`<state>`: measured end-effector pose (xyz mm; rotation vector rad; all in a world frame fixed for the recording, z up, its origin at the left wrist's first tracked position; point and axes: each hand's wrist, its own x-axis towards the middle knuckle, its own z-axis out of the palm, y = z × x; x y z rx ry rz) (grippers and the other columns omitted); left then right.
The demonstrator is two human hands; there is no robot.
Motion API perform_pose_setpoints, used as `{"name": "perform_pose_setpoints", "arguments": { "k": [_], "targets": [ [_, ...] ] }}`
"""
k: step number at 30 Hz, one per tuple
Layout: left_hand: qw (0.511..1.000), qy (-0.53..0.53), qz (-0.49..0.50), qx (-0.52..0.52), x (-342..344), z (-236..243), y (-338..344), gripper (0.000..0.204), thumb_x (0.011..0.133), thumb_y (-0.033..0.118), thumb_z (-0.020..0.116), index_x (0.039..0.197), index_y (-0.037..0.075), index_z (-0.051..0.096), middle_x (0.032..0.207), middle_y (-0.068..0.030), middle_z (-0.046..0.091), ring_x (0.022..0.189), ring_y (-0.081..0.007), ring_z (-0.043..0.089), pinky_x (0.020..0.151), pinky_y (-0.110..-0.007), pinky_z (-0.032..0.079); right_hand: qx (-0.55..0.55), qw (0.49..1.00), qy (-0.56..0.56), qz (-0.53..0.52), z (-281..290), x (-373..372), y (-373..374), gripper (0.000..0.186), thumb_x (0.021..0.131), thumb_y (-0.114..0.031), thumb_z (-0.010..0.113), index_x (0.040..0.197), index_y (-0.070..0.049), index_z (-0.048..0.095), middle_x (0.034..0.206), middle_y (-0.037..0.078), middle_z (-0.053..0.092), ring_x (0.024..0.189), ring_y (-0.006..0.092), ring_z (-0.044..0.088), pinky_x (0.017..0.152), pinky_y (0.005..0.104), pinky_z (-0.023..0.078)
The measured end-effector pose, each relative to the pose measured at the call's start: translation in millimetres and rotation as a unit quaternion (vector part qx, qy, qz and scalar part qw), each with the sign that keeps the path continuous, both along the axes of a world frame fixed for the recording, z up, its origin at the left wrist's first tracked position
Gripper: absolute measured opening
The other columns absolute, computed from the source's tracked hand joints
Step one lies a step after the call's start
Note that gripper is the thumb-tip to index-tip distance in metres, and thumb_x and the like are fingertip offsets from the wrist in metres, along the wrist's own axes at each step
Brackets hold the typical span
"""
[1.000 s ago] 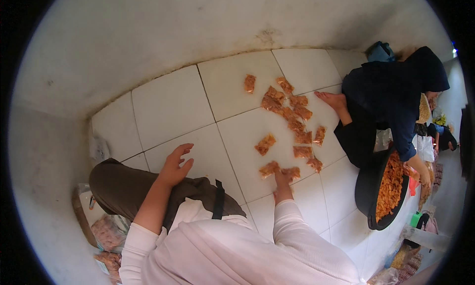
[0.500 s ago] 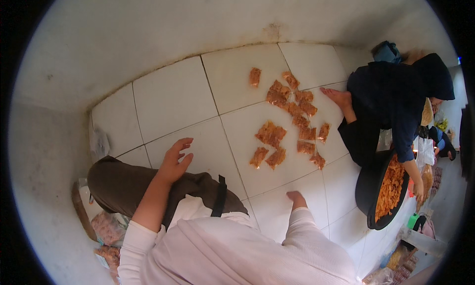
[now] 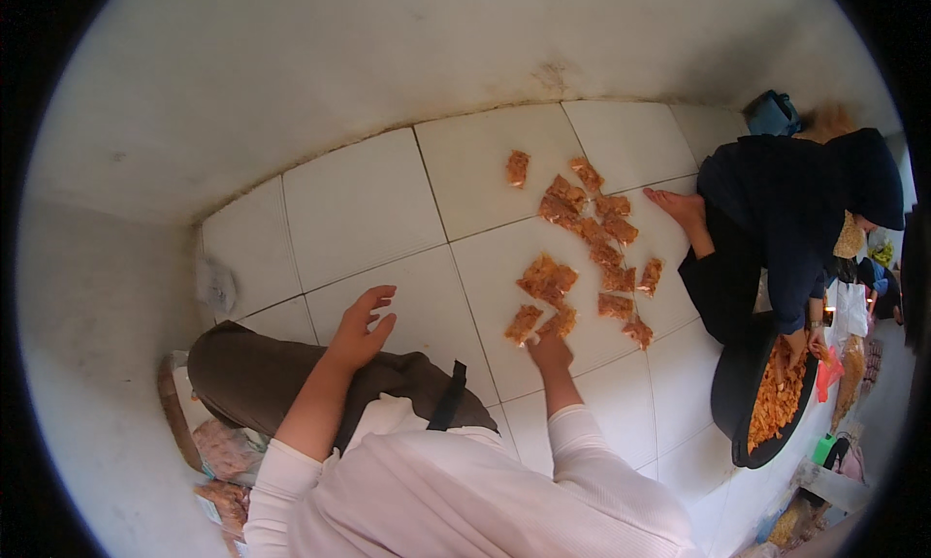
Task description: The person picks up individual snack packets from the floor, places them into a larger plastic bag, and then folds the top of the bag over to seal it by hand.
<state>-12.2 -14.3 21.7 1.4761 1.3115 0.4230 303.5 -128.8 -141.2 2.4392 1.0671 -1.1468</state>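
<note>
Your two hands are well apart. Your left hand (image 3: 363, 331) is up over your bent leg (image 3: 254, 366), with its fingers loose and a gap by the thumb. That arm is bare below the sleeve (image 3: 283, 480). Your right arm reaches ahead, and your right hand (image 3: 551, 352) is down low at the near end of the bags (image 3: 546, 279). Its fingers are hard to see, so I cannot tell if they pinch the nearest bag (image 3: 559, 321) or just touch it. The bags lie flat on the floor (image 3: 361, 209), in front of you and a bit to the right, some of them touching.

The floor has big white tiles with dark lines. The wall (image 3: 320, 93) is pale, with a brown smudge (image 3: 550, 75) low down. On your right, a person (image 3: 761, 204) in dark clothes sits by a black pot (image 3: 729, 388) of orange bits (image 3: 771, 408).
</note>
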Motion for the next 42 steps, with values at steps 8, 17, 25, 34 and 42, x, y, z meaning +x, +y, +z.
{"name": "perform_pose_setpoints", "arguments": {
  "k": [8,17,25,34,42],
  "targets": [
    [0.997,-0.062,0.031,0.017,5,3,9,0.039,0.083,0.010,0.057,0.120,0.009,0.047,0.116,-0.0086,0.055,0.107,-0.0221,0.054,0.087,-0.037,0.044,0.065,0.995,-0.050,-0.060,-55,43,16,0.074,0.081,-0.040,0.056,0.126,0.012,0.029,0.137,0.020,0.025,0.120,0.0375,0.036,0.102,0.0532,0.020],
    [0.991,-0.109,0.053,0.048,-1,9,2,0.037,0.084,0.010,0.056,0.119,0.008,0.047,0.115,-0.0094,0.055,0.105,-0.0219,0.055,0.087,-0.037,0.045,0.339,0.753,0.193,-0.530,-11,37,56,0.048,0.083,-0.021,0.054,0.127,-0.019,0.034,0.067,0.002,0.055,0.046,0.0109,0.045,0.041,0.0284,0.034],
    [0.965,-0.169,0.082,0.183,-21,49,-7,0.033,0.086,0.001,0.050,0.119,0.005,0.048,0.117,-0.0079,0.054,0.109,-0.0189,0.053,0.087,-0.031,0.045,0.316,0.587,0.705,-0.241,116,-82,184,0.044,0.085,-0.018,0.051,0.125,-0.006,0.038,0.111,0.012,0.054,0.093,0.0235,0.059,0.075,0.0376,0.051],
    [0.837,-0.184,0.444,0.261,-167,85,-84,0.039,0.090,0.007,0.052,0.126,0.004,0.038,0.116,-0.0077,0.049,0.098,-0.0127,0.054,0.075,-0.026,0.048,0.077,0.595,0.787,0.142,262,-376,167,0.037,0.083,-0.005,0.059,0.118,-0.003,0.047,0.110,0.005,0.054,0.097,0.0153,0.055,0.084,0.0305,0.046],
    [0.725,-0.282,0.598,0.192,-243,31,-229,0.032,0.091,0.017,0.053,0.119,0.003,0.046,0.104,-0.0040,0.056,0.089,-0.0113,0.057,0.075,-0.025,0.047,-0.027,0.531,0.749,0.395,230,-521,70,0.020,0.080,-0.008,0.067,0.094,-0.006,0.052,0.089,0.000,0.056,0.084,0.0092,0.054,0.074,0.0249,0.044]
  ]
}}
